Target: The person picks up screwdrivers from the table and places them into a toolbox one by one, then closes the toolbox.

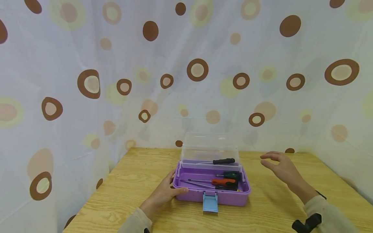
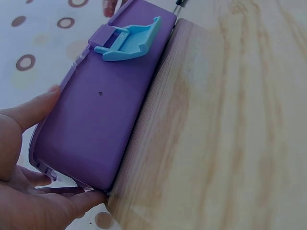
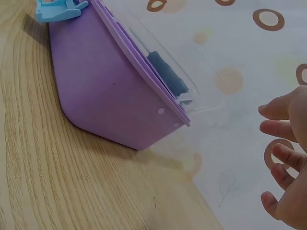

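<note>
A purple toolbox (image 1: 192, 195) stands on the table with its clear lid (image 1: 210, 145) raised at the back and its light blue latch (image 1: 210, 203) hanging down in front. My left hand (image 1: 166, 191) holds the left end, thumb on the front rim and fingers around the side. Inside lie a red-handled screwdriver (image 1: 223, 182), a dark green-handled screwdriver (image 1: 231, 175) and a black-handled one (image 1: 221, 187), partly overlapping. Another black-handled screwdriver (image 1: 223, 161) rests higher, along the back by the lid. My right hand (image 1: 281, 166) hovers right of the box, fingers loosely bent, holding nothing.
The wooden table (image 1: 122, 181) reaches back to a white curtain (image 1: 186, 97) printed with brown and yellow spots, which also hangs at both sides. A small yellow piece (image 1: 239, 190) shows at the box's front right inner corner.
</note>
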Motion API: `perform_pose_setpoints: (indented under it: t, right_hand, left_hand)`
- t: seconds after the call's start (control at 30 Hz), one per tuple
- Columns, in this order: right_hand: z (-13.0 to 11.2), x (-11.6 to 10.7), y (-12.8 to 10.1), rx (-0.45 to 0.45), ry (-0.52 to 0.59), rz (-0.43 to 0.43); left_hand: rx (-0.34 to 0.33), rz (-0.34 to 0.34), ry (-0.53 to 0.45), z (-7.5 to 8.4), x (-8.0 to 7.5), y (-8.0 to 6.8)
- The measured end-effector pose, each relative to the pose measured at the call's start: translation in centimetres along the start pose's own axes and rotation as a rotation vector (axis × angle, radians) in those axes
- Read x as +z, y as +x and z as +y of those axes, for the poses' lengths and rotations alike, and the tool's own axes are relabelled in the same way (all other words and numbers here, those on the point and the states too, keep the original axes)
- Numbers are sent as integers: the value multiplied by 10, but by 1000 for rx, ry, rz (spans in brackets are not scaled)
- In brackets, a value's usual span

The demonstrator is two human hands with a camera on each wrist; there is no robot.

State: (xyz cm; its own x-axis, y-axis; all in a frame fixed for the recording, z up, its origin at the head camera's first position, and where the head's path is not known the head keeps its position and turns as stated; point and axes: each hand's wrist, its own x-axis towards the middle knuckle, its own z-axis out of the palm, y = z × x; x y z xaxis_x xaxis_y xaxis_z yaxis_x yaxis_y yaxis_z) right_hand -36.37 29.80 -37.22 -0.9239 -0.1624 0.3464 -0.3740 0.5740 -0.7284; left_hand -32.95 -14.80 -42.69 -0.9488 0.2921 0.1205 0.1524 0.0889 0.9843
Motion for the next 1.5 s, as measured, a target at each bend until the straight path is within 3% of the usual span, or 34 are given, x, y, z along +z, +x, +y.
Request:
perform_pose_setpoints:
  t: [0.83, 1.5]
  right_hand:
    - [48, -50, -38, 74, -133, 59]
    - [79, -73, -58, 197, -109, 45]
  left_hand:
    - [2, 0, 2, -4, 1, 2]
    - [1, -5, -4, -3, 0, 0]
